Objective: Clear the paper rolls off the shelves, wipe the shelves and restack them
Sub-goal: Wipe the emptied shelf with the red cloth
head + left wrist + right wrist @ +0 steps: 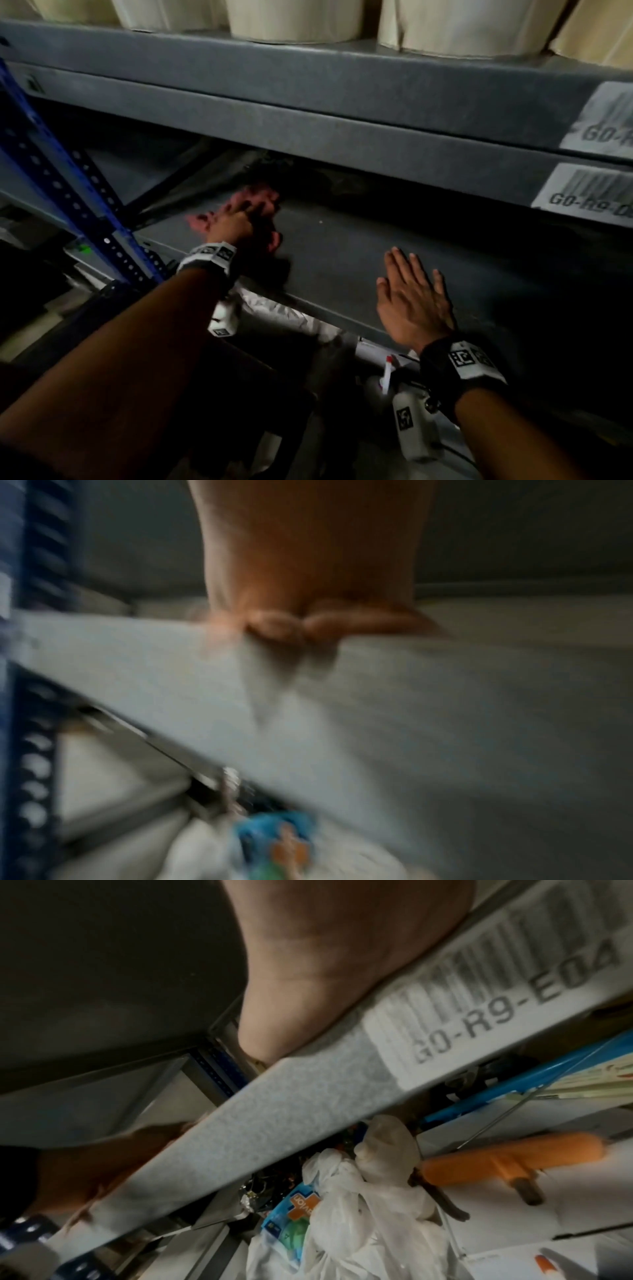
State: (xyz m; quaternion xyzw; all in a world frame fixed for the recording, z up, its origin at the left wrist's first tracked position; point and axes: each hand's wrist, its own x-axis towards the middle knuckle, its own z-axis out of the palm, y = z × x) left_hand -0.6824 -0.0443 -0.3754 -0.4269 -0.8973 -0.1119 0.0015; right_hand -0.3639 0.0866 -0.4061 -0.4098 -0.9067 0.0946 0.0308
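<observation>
Flat, right hand [412,301] rests on shelf [359,246] edge.

The head view looks forward and down from above both forearms into a grey shelf [394,274], with the upper shelf's front edge and paper rolls [294,20] at 12 o'clock and a blue upright [51,178] at 9 o'clock. The left wrist view sits close under the left hand [308,561], facing along it across the shelf surface; it is blurred. The right wrist view sits close under the right hand [342,947], facing the shelf's front lip and its barcode label [496,993]. All three share this shelf; both wrist views catch a blue packet [291,1223] below.
</observation>
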